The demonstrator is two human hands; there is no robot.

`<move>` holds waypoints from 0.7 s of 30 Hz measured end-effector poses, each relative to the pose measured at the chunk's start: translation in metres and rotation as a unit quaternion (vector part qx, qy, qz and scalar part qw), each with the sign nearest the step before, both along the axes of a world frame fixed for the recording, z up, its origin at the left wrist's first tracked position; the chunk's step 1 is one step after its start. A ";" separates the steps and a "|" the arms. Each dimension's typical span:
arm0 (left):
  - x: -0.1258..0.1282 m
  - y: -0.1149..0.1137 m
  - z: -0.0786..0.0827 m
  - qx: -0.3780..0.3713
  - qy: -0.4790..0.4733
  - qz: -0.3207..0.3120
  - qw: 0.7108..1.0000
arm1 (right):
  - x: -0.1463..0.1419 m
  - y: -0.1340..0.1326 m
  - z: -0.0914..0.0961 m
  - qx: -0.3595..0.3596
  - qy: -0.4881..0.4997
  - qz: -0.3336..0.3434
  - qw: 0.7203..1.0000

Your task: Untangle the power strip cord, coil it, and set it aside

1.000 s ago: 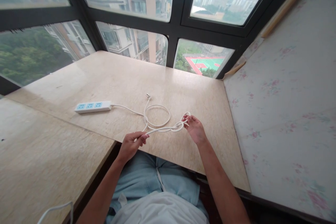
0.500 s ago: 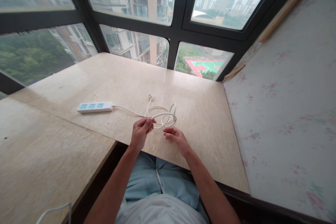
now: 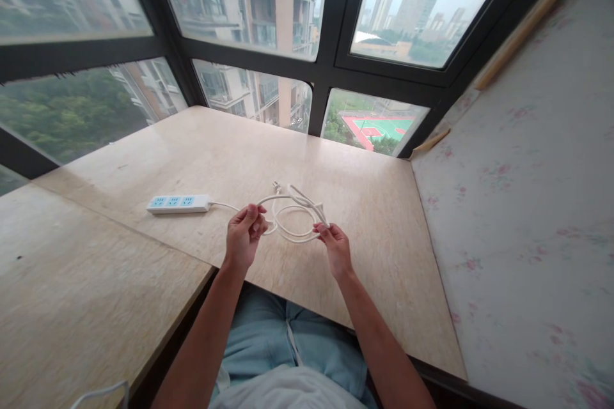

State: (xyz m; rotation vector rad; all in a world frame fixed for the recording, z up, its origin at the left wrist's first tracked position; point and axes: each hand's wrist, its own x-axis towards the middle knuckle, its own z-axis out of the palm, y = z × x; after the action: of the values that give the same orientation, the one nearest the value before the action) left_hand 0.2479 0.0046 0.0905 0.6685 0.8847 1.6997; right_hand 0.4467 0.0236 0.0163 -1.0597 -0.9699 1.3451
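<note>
A white power strip (image 3: 178, 204) with blue sockets lies on the beige stone sill (image 3: 206, 147). Its white cord (image 3: 292, 214) runs right and is gathered into loops held above the sill between both hands. My left hand (image 3: 244, 236) is closed, pinching the left side of the loops. My right hand (image 3: 333, 246) is closed on the right side of the coil. The cord's plug (image 3: 277, 186) sticks up behind the loops.
Dark-framed windows (image 3: 330, 57) ring the far side of the sill. A floral-papered wall (image 3: 527, 204) rises on the right. A second stone slab (image 3: 81, 307) sits lower left, with another white wire (image 3: 98, 391) at the bottom edge. My lap is below the sill's edge.
My hands came together from a spread hold, then the right hand took hold of the coil's right side. The cord went from one flat loop to several bunched loops lifted off the sill.
</note>
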 end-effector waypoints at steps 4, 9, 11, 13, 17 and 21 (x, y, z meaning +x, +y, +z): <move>-0.019 0.015 0.000 -0.015 -0.022 0.029 0.999 | 0.042 0.017 0.010 0.033 0.017 -0.011 0.999; -0.041 0.031 -0.003 -0.032 -0.104 0.068 0.992 | 0.082 0.036 0.018 0.049 0.060 -0.069 0.995; -0.050 0.035 -0.006 -0.046 -0.137 0.069 0.987 | 0.096 0.044 0.016 0.039 0.109 -0.090 0.989; -0.059 0.038 -0.009 -0.051 -0.169 0.074 0.982 | 0.111 0.053 0.011 0.023 0.163 -0.113 0.980; -0.076 0.042 -0.018 -0.046 -0.205 0.106 0.972 | 0.143 0.069 -0.005 -0.013 0.235 -0.174 0.956; -0.091 0.044 -0.026 -0.042 -0.195 0.131 0.971 | 0.171 0.075 -0.018 -0.045 0.204 -0.210 0.955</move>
State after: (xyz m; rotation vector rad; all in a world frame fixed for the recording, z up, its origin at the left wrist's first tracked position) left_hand 0.1574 0.0487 0.0640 0.1495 0.7809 1.9290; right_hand 0.6174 0.0985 -0.0016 -0.9393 -0.3537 1.1923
